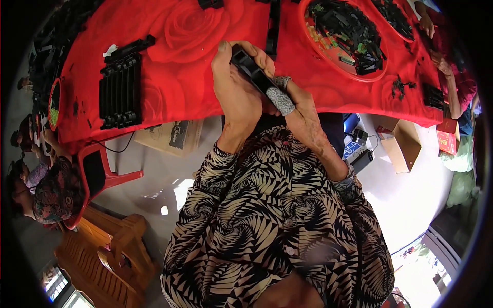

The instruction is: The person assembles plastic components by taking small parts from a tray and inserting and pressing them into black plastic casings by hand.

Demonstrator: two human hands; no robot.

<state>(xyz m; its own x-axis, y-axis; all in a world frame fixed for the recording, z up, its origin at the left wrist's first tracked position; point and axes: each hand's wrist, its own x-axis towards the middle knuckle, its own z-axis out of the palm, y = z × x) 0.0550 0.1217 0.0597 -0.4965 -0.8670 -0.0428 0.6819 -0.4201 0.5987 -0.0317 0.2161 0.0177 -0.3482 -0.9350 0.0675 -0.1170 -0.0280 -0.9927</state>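
In front of my chest, over the near edge of the red tablecloth, I hold a long black plastic piece. My left hand is closed around its upper end, with the fingers curled over the far side. My right hand grips the lower end. A grey speckled finger sleeve covers the right thumb, which lies along the piece. The other right fingers are mostly hidden behind it. To the left, several similar black pieces lie side by side in a stack on the cloth.
A red basin of small black parts sits at the far right of the red-covered table. A long black strip lies ahead. Other people sit at both sides. Below are a red chair, cardboard boxes and a wooden bench.
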